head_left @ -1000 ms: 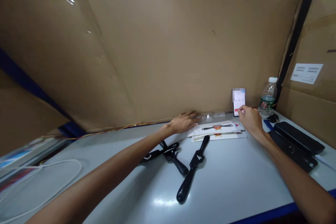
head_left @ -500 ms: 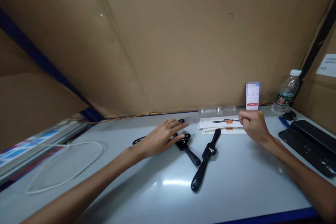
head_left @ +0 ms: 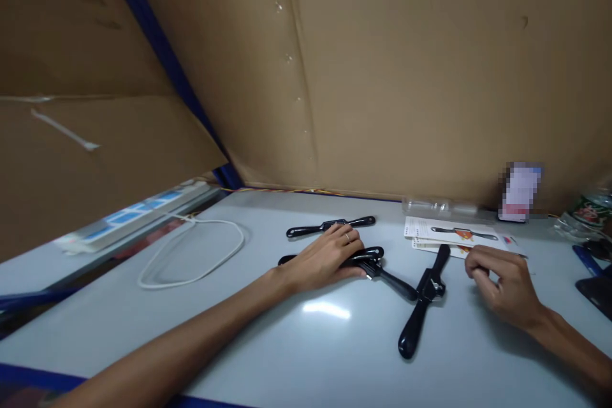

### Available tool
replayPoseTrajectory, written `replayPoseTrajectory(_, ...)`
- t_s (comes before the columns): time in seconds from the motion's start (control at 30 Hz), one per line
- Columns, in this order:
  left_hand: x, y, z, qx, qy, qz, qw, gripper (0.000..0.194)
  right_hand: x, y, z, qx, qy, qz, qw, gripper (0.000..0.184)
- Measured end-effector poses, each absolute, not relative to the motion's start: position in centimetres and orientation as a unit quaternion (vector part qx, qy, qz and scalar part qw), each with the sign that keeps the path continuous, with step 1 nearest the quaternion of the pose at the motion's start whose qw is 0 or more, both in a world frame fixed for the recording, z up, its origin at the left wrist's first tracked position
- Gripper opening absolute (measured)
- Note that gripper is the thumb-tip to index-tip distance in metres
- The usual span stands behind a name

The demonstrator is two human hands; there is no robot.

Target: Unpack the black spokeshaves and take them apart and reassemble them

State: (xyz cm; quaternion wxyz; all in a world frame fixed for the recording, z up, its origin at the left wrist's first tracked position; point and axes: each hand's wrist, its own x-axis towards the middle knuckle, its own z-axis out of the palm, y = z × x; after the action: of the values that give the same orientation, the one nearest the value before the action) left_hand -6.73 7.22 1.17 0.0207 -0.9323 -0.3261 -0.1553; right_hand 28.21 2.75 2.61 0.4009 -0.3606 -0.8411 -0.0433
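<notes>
My left hand [head_left: 327, 255] is wrapped over a black spokeshave [head_left: 374, 254], whose ends stick out on either side of it. Partly beneath that tool lies another spokeshave [head_left: 398, 284], its handle pointing toward the lower right. Behind my fingers, a third spokeshave [head_left: 306, 231] rests on the table. One more spokeshave [head_left: 415, 325] lies slantwise between my hands. My right hand [head_left: 507, 284] is closed with curled fingers, just in front of the printed cards [head_left: 449, 230]; I see nothing in it.
A clear plastic package [head_left: 433, 207] lies behind the cards. The phone [head_left: 521, 191] leans on the cardboard wall, with a bottle [head_left: 593, 210] to its right. At left, a white cable [head_left: 191, 280] loops near a power strip [head_left: 138, 217]. Dark items sit at the right edge.
The view has turned left, so the table things sit farther right in it. My left hand has closed round a spokeshave, and another now shows behind it. My right hand has drawn back from the cards.
</notes>
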Motion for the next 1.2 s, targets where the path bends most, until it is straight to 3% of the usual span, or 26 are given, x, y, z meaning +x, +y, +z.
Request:
replayPoseTrajectory(0.23,-10.2,8.9,1.4,-0.925,-0.355,-0.126,0.043,0.048,27.5,2.0,2.6,-0.354,-0.844,-0.001,0.402,0.022)
replayPoseTrajectory(0.43,-11.5,9.0,2.7,-0.881,-0.444,-0.151,-0.067,0.038,27.2,2.1,2.3,-0.412,-0.824,0.035,0.387,0.017)
replayPoseTrajectory(0.57,-11.2,9.4,3.0,-0.795,-0.489,-0.302,-0.196,0.058,27.6,2.5,1.7,-0.431,-0.83,0.048,0.352,0.016)
replayPoseTrajectory(0.63,-11.5,10.1,2.8,-0.731,-0.512,-0.396,-0.214,0.069,27.9,2.8,1.0,-0.414,-0.851,0.049,0.319,0.016)
replayPoseTrajectory(0.8,-12.6,11.3,1.6,-0.709,-0.544,-0.429,-0.133,0.068,28.8,3.4,-1.6,-0.352,-0.911,0.003,0.213,0.067)
replayPoseTrajectory(0.87,-12.6,11.1,1.3,-0.725,-0.545,-0.409,-0.1,0.059,29.1,3.6,-2.4,-0.343,-0.919,-0.016,0.192,0.074)
replayPoseTrajectory(1.1,-11.3,10.1,1.2,-0.789,-0.511,-0.338,-0.05,0.042,28.6,3.3,-1.1,-0.336,-0.921,0.008,0.196,0.044)
replayPoseTrajectory(1.2,-11.2,9.7,1.5,-0.797,-0.496,-0.343,-0.039,0.041,27.6,2.5,0.1,-0.363,-0.911,0.058,0.188,0.043)
